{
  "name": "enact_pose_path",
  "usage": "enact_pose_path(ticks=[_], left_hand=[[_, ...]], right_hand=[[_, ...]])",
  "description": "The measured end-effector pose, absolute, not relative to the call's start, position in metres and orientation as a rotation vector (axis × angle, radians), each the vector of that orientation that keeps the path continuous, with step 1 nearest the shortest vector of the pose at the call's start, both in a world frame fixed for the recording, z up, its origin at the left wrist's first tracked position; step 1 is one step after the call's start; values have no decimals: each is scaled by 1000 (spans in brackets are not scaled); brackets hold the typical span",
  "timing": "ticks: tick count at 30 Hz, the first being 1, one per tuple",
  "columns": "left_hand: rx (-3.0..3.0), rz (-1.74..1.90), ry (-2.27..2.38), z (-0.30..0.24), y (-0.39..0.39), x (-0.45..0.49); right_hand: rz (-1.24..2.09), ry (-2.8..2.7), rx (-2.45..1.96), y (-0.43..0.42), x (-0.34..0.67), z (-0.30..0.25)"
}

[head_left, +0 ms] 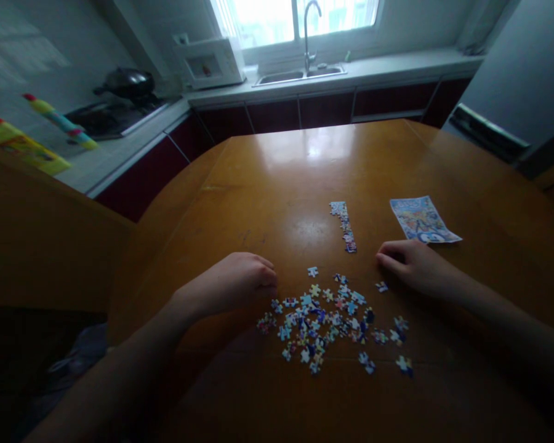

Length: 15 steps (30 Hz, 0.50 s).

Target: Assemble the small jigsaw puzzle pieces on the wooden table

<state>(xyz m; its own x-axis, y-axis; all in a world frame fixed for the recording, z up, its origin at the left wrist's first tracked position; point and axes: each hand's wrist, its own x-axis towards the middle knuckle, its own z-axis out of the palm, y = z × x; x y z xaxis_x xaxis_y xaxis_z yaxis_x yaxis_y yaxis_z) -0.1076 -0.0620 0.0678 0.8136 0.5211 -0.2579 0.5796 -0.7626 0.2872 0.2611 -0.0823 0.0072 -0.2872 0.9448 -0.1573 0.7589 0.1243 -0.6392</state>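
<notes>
Your bare left forearm ends in a curled left hand, your curled right hand opposite; I cannot tell whether either grips anything. Sweeping inward could scatter the small multicoloured jigsaw pieces between them.

Home kitchen: sink, faucet, microwave, wok on stove

Both forearms are bare, tapering to slim wrists.
</notes>
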Motion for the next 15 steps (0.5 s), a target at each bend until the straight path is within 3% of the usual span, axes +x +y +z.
enact_pose_path(ticks=[15], left_hand=[[2461,-292,1011,57,-58,-100]], right_hand=[[915,-2132,-1668,-82,261,7]])
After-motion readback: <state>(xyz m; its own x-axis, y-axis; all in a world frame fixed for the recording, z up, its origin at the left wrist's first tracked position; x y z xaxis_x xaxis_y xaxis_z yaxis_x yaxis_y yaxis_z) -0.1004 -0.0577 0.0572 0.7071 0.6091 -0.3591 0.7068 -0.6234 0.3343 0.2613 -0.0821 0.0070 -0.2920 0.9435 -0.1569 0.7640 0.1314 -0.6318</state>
